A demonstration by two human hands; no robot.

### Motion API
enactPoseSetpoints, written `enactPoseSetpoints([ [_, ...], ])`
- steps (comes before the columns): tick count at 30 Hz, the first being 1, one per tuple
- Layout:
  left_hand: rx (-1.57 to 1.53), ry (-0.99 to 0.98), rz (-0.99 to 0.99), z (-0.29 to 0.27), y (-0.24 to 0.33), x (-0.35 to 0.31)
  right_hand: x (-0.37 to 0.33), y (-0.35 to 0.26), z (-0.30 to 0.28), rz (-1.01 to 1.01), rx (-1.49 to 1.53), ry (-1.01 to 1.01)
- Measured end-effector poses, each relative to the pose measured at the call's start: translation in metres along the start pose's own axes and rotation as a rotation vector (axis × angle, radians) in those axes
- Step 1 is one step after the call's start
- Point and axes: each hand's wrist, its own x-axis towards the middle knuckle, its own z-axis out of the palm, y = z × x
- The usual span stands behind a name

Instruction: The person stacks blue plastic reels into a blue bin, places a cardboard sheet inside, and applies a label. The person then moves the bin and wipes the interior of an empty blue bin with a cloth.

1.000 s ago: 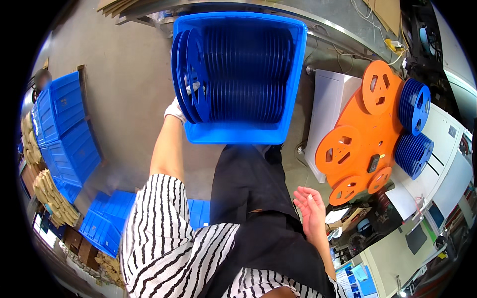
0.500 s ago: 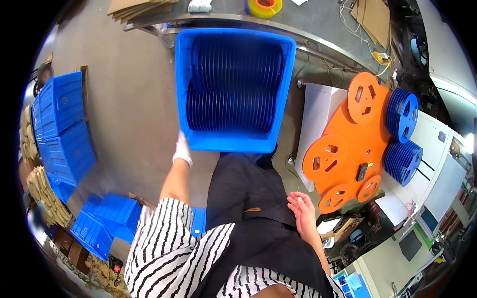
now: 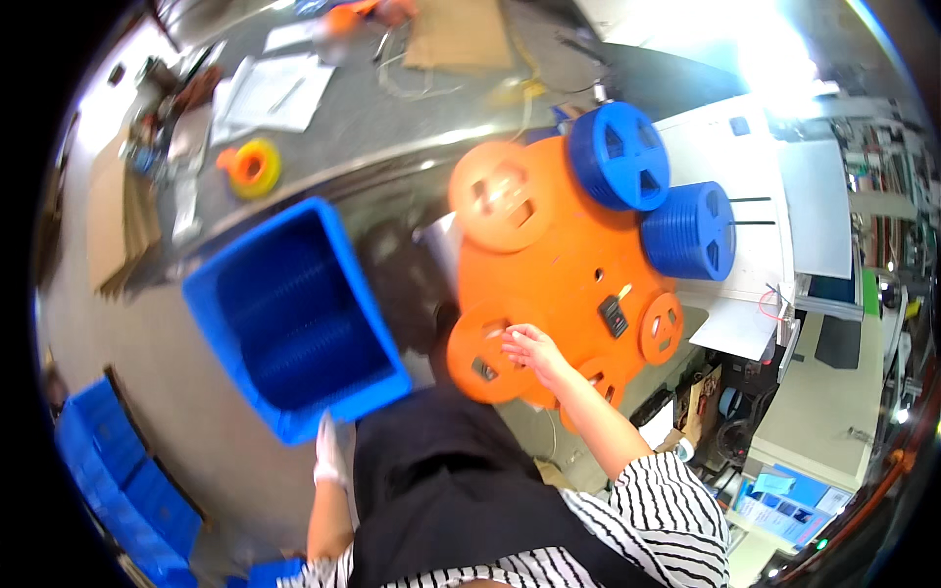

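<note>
Right hand (image 3: 529, 345), fingers spread, rests on an orange reel (image 3: 487, 355); gloved left hand (image 3: 333, 453) hangs beside the blue crate (image 3: 294, 318), its grip unclear.

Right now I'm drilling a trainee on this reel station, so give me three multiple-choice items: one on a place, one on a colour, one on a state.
1. Where is the right hand? A on the orange reels B in the blue bin C on the paper
2. What colour are the two reel stacks at the far right of the pile? A orange B blue C yellow
3. How is the left hand? A bare B gloved white C out of sight

A: its fingers rest on a small orange reel.
B: both stacks are blue.
B: a white glove shows beside the bin.
</note>
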Motion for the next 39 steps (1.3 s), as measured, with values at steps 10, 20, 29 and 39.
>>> enactPoseSetpoints([
  [10,-3.732,-0.431,-0.695,-0.099,-0.110,0.007,0.252,-0.267,-0.162,-1.100,-0.606,0.759],
  [20,-4.029,-0.498,-1.025,-0.183,-0.110,0.012,0.355,-0.342,-0.158,-0.167,-0.744,0.540],
  [29,-3.978,-0.543,-0.945,-0.137,-0.128,0.012,0.354,-0.286,-0.208,-0.541,-0.917,0.499],
  [39,-3.819,-0.412,-0.944,-0.046,-0.090,-0.025,0.108,-0.267,-0.156,-0.563,-0.413,0.269],
])
